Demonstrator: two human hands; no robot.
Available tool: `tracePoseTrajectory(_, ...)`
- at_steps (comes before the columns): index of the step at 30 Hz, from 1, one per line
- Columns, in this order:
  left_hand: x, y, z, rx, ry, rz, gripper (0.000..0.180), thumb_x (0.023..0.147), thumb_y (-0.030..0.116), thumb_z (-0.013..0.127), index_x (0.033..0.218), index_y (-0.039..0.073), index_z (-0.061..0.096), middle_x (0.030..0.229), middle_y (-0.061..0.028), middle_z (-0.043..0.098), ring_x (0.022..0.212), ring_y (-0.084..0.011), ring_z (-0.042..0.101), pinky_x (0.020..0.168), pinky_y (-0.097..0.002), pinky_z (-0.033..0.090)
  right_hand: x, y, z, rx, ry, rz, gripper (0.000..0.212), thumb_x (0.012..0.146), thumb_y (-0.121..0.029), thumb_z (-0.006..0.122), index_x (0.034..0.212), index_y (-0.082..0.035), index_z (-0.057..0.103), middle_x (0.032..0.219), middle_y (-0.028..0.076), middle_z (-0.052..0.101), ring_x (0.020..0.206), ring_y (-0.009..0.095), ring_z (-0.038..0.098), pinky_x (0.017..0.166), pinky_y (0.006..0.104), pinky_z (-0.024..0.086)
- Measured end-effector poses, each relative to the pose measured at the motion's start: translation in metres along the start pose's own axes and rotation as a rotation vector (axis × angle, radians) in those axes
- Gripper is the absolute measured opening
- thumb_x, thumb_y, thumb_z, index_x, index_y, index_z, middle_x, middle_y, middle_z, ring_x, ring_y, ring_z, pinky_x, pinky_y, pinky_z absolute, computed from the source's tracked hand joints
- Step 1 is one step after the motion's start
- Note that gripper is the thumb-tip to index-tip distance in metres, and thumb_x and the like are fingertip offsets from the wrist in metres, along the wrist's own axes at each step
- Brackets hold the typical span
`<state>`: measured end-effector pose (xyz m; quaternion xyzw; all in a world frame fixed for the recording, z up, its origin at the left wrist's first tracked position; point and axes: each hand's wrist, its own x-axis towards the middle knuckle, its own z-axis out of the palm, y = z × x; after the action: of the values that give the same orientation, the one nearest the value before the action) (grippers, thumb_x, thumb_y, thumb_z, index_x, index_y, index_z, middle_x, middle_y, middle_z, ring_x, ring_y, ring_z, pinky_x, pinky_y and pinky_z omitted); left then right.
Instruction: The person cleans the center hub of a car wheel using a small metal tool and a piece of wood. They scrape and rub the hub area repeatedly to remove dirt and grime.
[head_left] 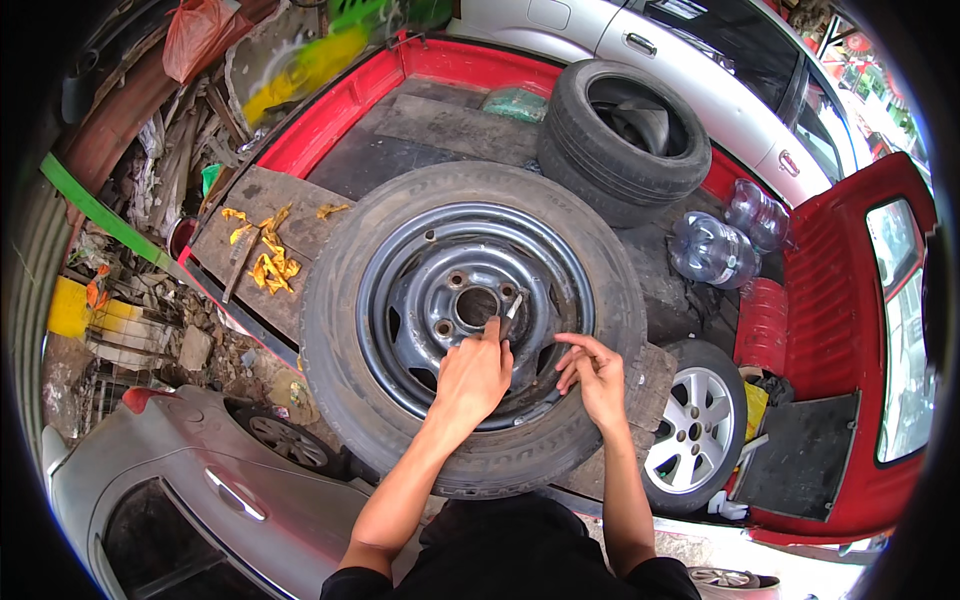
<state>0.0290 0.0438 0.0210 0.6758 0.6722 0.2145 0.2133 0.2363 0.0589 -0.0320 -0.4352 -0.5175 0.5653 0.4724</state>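
A worn black tire lies flat in front of me, mounted on a dark steel wheel rim with bolt holes around its open centre. My left hand is over the rim, its index finger stretched toward the hub. Its fingers grip a slim tool with a pale, narrow tip, which points up beside a bolt hole; its exact kind is too small to make out. Over the rim's right side hovers my right hand, empty, fingers apart and slightly bent.
Wooden boards and a red truck bed lie beneath. Stacked tires, clear plastic bottles and an alloy wheel are to the right. Yellow scraps lie left; a grey car stands near left, a silver car behind.
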Motion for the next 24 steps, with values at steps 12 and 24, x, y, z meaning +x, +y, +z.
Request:
tracePoseTrajectory(12,-0.005,0.009,-0.004,0.066,-0.141,-0.022,0.047,0.095,0.008,0.059,0.141,0.001,0.058,0.083,-0.0327,0.07,0.08,-0.0528,0.07,0.079,-0.0603,0.056,0.002,-0.003,0.001,-0.02,-0.024,0.031,0.032,0.107,-0.002,0.043,0.123,0.002,0.071,0.082,0.009,0.068,0.061,0.012,0.067,0.055,0.0254,0.056)
tracePoseTrajectory(24,-0.007,0.025,-0.021,0.4,-0.249,0.091,0.068,0.078,0.0,0.062,0.145,-0.001,0.053,0.082,-0.0287,0.072,0.075,-0.046,0.074,0.069,-0.0541,0.06,0.001,-0.006,0.001,-0.031,-0.02,0.075,0.032,0.108,-0.003,0.043,0.123,0.004,0.07,0.081,0.011,0.068,0.06,0.014,0.067,0.054,0.0264,0.055)
